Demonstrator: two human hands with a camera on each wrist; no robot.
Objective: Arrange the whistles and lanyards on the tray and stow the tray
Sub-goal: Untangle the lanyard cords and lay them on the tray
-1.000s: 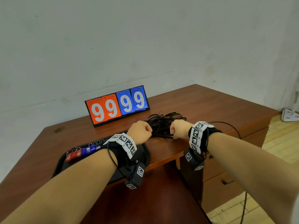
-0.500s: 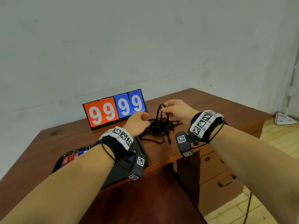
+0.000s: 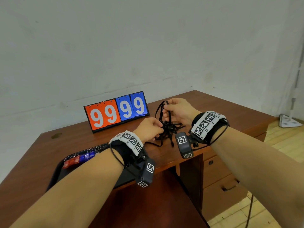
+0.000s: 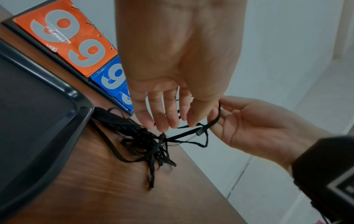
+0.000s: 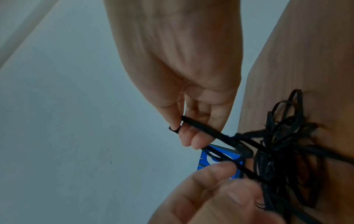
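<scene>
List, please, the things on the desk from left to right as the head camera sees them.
Red whistles → blue whistles on the black tray → scoreboard → left hand → tangled black lanyards → right hand.

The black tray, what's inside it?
Along the far edge of the black tray sits a row of red and blue whistles with metal rings. The left arm covers most of the rest, so I can't tell what else is there.
</scene>
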